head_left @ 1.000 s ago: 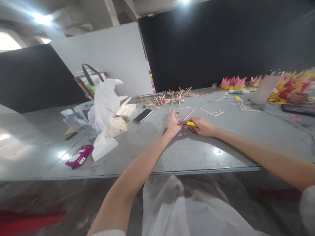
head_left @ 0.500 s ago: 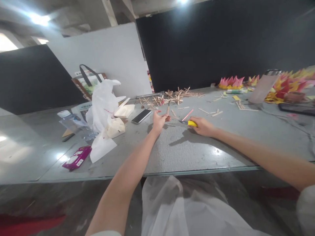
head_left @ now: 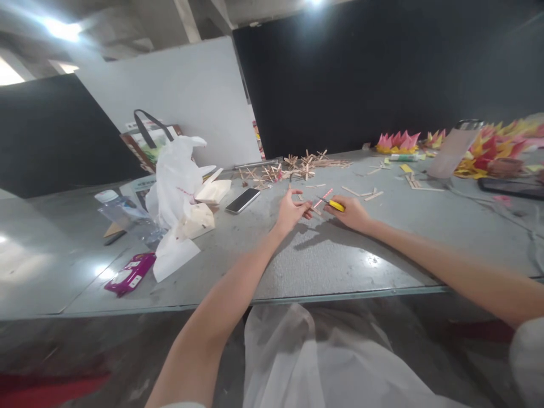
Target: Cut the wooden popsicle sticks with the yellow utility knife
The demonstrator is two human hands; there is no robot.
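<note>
Cutter (head_left: pixel 336 205) with a yellow handle sat snug in the right hand (head_left: pixel 353 214), over the grey tabletop (head_left: pixel 314 272). Left hand (head_left: pixel 292 212) was just beside a thin pale wooden stick (head_left: pixel 315 210), grip honestly unclear.

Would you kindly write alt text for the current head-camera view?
A person's right hand grips a yellow-handled tool over a grey table, while the left hand is at a small wooden strip. Thin wooden sticks are piled beyond, with a phone and white plastic bag to the left and pink-and-yellow flower-like crafts at right.
</note>
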